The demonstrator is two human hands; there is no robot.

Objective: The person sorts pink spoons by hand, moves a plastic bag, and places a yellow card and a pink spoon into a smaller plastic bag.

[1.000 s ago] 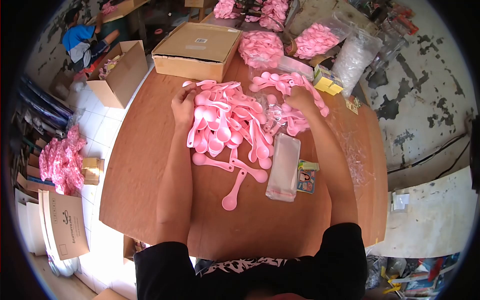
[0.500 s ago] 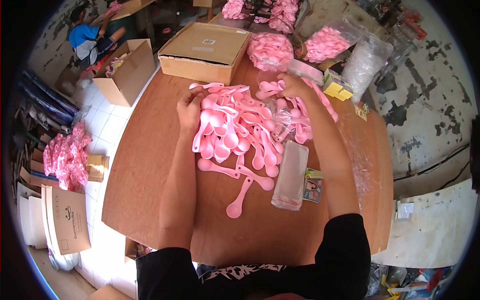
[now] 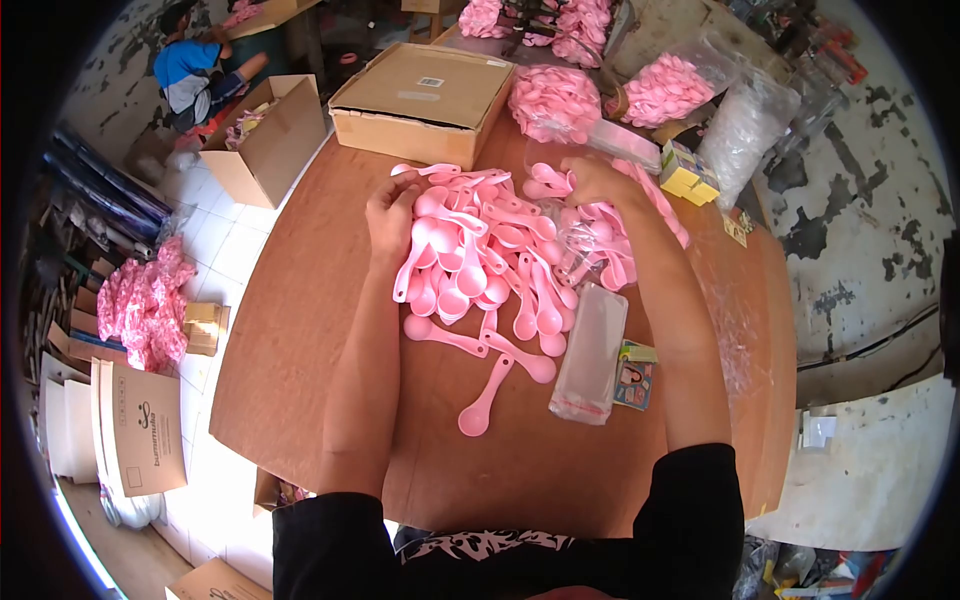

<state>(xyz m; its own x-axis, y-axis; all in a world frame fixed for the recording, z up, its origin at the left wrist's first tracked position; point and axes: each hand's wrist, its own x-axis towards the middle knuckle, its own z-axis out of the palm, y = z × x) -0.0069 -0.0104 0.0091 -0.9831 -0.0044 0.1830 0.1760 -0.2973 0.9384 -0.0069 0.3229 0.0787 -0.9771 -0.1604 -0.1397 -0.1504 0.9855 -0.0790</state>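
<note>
A heap of pink measuring spoons [image 3: 470, 245] lies mid-table. At its upper left edge my left hand [image 3: 390, 215] is closed, fingertips at the bowl of one pink measuring spoon [image 3: 432, 170]. My right hand [image 3: 597, 185] reaches to the heap's far right side, fingers closed on a small bunch of pink spoons [image 3: 548, 180]; its fingertips are partly hidden. Below that hand, clear plastic [image 3: 580, 240] lies among more spoons. Nearer me are a few loose spoons [image 3: 485, 395] and a stack of clear plastic sleeves [image 3: 588, 355], with small printed cards [image 3: 634, 378] beside it.
A closed cardboard box [image 3: 420, 105] stands at the table's far left. Bags of pink spoons [image 3: 555, 103] and small yellow boxes [image 3: 689, 175] line the far right. On the floor to the left are an open carton [image 3: 265, 145] and a seated person [image 3: 190, 75].
The whole view has shifted slightly to the right. Both hands keep nearly the same places against the heap, and the bunch stays at my right hand.
</note>
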